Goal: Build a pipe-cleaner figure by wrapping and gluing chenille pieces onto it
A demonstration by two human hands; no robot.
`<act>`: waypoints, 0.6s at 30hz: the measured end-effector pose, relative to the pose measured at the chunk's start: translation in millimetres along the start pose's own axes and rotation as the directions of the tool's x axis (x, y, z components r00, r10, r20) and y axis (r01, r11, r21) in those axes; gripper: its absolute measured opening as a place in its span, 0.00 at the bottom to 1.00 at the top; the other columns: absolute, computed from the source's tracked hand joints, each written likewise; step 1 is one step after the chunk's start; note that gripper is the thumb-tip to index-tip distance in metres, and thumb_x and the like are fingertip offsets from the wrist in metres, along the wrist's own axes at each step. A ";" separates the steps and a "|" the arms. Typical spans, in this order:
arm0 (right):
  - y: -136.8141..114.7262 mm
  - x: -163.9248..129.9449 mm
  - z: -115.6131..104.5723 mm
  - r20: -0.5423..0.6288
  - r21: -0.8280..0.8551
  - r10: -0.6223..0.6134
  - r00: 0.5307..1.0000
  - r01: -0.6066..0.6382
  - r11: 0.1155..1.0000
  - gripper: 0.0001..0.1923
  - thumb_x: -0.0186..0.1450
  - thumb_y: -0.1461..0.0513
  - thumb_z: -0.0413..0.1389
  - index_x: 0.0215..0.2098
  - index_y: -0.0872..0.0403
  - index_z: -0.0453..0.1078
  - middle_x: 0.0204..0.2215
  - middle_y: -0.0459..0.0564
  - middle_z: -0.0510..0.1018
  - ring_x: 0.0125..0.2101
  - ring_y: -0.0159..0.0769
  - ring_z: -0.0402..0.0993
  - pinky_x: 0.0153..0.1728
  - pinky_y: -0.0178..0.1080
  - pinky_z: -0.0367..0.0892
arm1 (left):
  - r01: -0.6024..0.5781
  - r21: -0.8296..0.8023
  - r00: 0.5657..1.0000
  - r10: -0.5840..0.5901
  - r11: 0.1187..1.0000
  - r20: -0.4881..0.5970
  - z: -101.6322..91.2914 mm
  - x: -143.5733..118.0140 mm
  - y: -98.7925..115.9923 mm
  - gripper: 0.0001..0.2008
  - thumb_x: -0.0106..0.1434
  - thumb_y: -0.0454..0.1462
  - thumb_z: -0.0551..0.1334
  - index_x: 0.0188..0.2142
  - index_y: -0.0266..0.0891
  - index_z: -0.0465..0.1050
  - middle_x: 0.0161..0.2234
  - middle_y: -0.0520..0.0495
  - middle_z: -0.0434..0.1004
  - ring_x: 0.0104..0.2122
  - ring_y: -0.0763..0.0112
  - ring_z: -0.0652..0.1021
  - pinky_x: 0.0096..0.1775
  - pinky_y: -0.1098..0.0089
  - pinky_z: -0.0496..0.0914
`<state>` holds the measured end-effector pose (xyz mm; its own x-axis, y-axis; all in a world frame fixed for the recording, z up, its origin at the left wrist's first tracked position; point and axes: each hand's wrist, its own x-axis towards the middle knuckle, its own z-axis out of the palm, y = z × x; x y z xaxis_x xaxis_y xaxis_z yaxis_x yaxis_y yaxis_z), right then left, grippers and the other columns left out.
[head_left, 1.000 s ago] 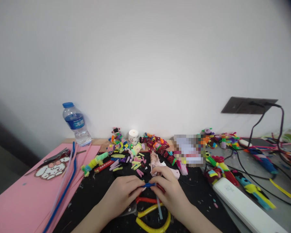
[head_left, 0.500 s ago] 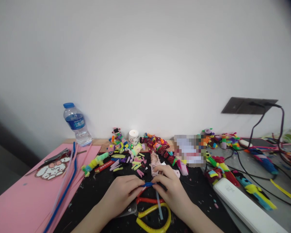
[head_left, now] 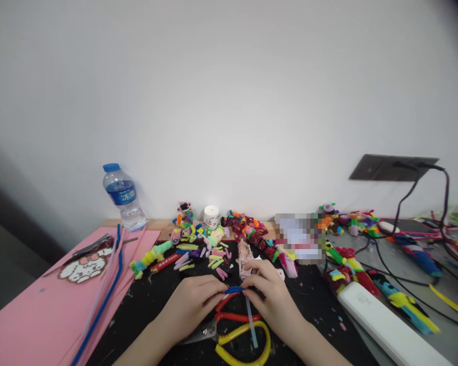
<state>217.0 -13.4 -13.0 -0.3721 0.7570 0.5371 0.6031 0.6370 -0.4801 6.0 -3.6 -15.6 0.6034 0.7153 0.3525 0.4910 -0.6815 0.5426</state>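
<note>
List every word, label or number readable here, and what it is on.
Nothing reads clearly.
Bottle: blue label with white characters, too blurred to read.
White jar: dark mark, too small to read.
White box: faint print, unreadable.
Patch by the toys: pixelated.

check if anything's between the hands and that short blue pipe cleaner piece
Nothing visible does. The left hand and the right hand both already pinch the blue pipe cleaner piece at their fingertips, one at each end, over the black mat. The scissors lie below it, not in between.
</note>
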 end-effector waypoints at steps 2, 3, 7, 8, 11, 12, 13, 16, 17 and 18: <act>0.5 -0.7 0.5 0.005 0.011 0.003 1.000 -0.003 1.000 0.07 0.58 0.70 0.55 0.31 0.52 0.69 0.39 0.51 0.69 0.39 0.38 0.68 0.38 0.41 0.66 | -0.005 0.004 1.000 0.005 1.000 0.000 0.5 -0.6 -1.1 0.08 0.64 0.33 0.55 0.38 0.40 0.72 0.32 0.49 0.76 0.32 0.72 0.75 0.35 0.75 0.67; 0.8 -1.0 0.8 0.011 0.018 0.005 1.000 -0.006 1.000 0.07 0.58 0.71 0.55 0.31 0.52 0.69 0.39 0.51 0.69 0.39 0.38 0.67 0.38 0.41 0.66 | -0.009 0.004 1.000 0.009 1.000 0.002 0.7 -0.8 -1.6 0.08 0.64 0.33 0.55 0.38 0.40 0.72 0.33 0.49 0.76 0.32 0.72 0.75 0.35 0.75 0.67; 1.3 -1.4 1.1 0.032 0.035 0.014 0.999 -0.015 0.999 0.07 0.59 0.71 0.54 0.31 0.52 0.69 0.40 0.51 0.68 0.39 0.38 0.67 0.39 0.41 0.65 | -0.026 -0.008 1.000 0.026 1.000 0.007 1.2 -1.0 -2.1 0.09 0.64 0.32 0.54 0.38 0.40 0.73 0.33 0.49 0.76 0.32 0.72 0.75 0.35 0.75 0.67; 1.3 -1.3 1.1 0.035 0.037 0.014 0.999 -0.016 0.999 0.07 0.59 0.71 0.54 0.31 0.52 0.69 0.40 0.51 0.68 0.39 0.38 0.67 0.39 0.41 0.65 | -0.028 -0.011 1.000 0.028 1.000 0.008 1.2 -1.1 -1.9 0.09 0.64 0.32 0.54 0.38 0.40 0.73 0.33 0.48 0.76 0.32 0.72 0.75 0.35 0.75 0.67; 1.2 -1.1 0.9 0.043 0.040 0.011 0.999 -0.013 0.999 0.07 0.59 0.71 0.54 0.30 0.53 0.69 0.40 0.50 0.68 0.40 0.38 0.66 0.40 0.41 0.65 | -0.034 -0.018 0.999 0.035 0.999 0.012 1.1 -1.3 -1.1 0.10 0.64 0.31 0.53 0.38 0.39 0.73 0.32 0.48 0.76 0.32 0.72 0.75 0.35 0.76 0.67; 1.3 -1.1 1.0 0.046 0.039 0.012 0.999 -0.014 0.999 0.07 0.58 0.71 0.55 0.30 0.53 0.69 0.40 0.50 0.68 0.40 0.38 0.67 0.40 0.41 0.65 | -0.036 -0.019 0.999 0.036 0.999 0.013 1.0 -1.3 -0.8 0.10 0.64 0.31 0.53 0.37 0.39 0.73 0.32 0.48 0.76 0.32 0.72 0.75 0.35 0.76 0.67; 1.4 -1.1 1.1 0.046 0.039 0.012 0.999 -0.014 0.999 0.07 0.58 0.71 0.55 0.30 0.53 0.69 0.40 0.50 0.68 0.40 0.38 0.67 0.41 0.41 0.65 | -0.035 -0.021 0.999 0.036 0.999 0.014 0.9 -1.3 -0.5 0.10 0.64 0.30 0.53 0.37 0.39 0.73 0.32 0.48 0.76 0.32 0.72 0.75 0.35 0.76 0.67; 1.9 -0.9 1.4 0.040 0.044 0.014 0.999 -0.015 0.999 0.07 0.58 0.71 0.55 0.30 0.53 0.69 0.40 0.50 0.68 0.40 0.37 0.67 0.41 0.40 0.65 | -0.012 -0.030 1.000 0.012 0.999 0.016 0.3 -0.8 0.2 0.09 0.64 0.30 0.54 0.37 0.39 0.73 0.33 0.49 0.76 0.33 0.72 0.75 0.36 0.76 0.67; 1.9 -0.7 1.5 0.037 0.046 0.015 0.999 -0.017 0.999 0.07 0.58 0.71 0.55 0.30 0.53 0.69 0.40 0.50 0.68 0.39 0.37 0.67 0.40 0.40 0.65 | 0.000 -0.033 1.000 0.000 0.999 0.016 0.0 -0.5 0.4 0.09 0.64 0.31 0.54 0.38 0.40 0.73 0.34 0.49 0.76 0.33 0.72 0.75 0.36 0.76 0.67; 1.9 -0.6 1.7 0.034 0.049 0.018 0.999 -0.019 0.999 0.08 0.58 0.71 0.55 0.30 0.53 0.69 0.40 0.50 0.68 0.39 0.37 0.67 0.40 0.40 0.65 | 0.010 -0.037 1.000 -0.010 0.999 0.016 -0.3 -0.1 0.6 0.09 0.63 0.31 0.55 0.38 0.40 0.72 0.34 0.49 0.76 0.33 0.72 0.75 0.36 0.76 0.67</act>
<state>217.2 -12.3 -15.4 -0.3855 0.7727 0.5043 0.5747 0.6287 -0.5239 6.0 -4.0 -15.1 0.6088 0.7193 0.3345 0.4737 -0.6679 0.5741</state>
